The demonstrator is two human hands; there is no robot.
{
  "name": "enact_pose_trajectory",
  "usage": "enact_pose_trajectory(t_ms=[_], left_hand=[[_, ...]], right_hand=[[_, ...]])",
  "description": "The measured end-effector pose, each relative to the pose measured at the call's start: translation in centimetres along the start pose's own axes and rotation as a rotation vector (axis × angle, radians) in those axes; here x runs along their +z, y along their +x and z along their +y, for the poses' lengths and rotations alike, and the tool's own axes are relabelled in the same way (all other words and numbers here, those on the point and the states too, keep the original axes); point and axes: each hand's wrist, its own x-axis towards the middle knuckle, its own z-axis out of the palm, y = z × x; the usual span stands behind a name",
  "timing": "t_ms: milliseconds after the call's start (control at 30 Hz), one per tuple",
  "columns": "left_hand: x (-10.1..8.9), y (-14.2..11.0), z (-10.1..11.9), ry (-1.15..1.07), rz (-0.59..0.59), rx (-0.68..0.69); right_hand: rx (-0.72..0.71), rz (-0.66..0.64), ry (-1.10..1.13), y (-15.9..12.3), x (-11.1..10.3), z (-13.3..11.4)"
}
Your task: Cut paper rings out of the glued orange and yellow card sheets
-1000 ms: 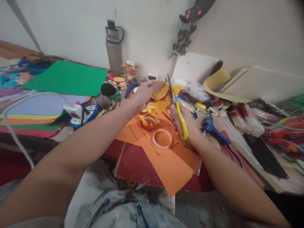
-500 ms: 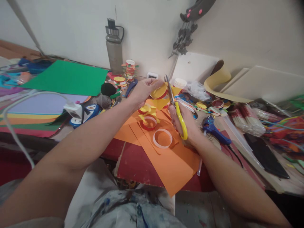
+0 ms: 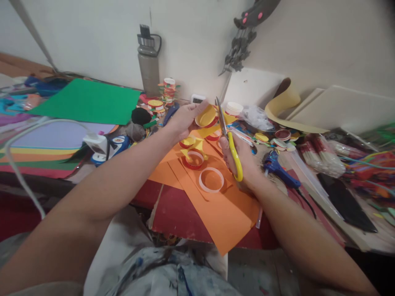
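Observation:
My left hand [image 3: 189, 117] pinches a red-rimmed ring with yellow paper [image 3: 207, 117] across it, raised above the table. Yellow-handled scissors [image 3: 233, 154] are in my right hand [image 3: 245, 156], their blades pointing up just right of the ring. Some yellow paper sticks out behind the blades. Below my hands, a pale ring [image 3: 201, 180] lies on orange paper sheets [image 3: 228, 222]. A red ring [image 3: 185, 163] sits beside it, with cut yellow paper pieces [image 3: 199, 148] around it. My fingers partly cover the held ring.
A blue glue gun [image 3: 282, 170] with a cord lies to the right, near a dark flat object [image 3: 345, 201]. A grey bottle [image 3: 148, 68] stands against the wall. Green paper [image 3: 89, 100] and a blue power strip [image 3: 119, 144] are at left. Bagged brushes [image 3: 321, 156] lie at far right.
The held ring has tilted slightly, showing more of its yellow face, and my left fingers have shifted a little. The scissors stay almost in place beside it.

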Motion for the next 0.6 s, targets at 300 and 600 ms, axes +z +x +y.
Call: enact_pose_trajectory(t_ms=[300, 600], left_hand=[[0.3, -0.6, 0.5, -0.042, -0.008, -0.01], [0.7, -1.0, 1.0, -0.027, 0.009, -0.022]], right_hand=[[0.012, -0.052, 0.053, -0.3, -0.2, -1.5], [0.021, -0.027, 0.044, -0.3, -0.1, -1.2]])
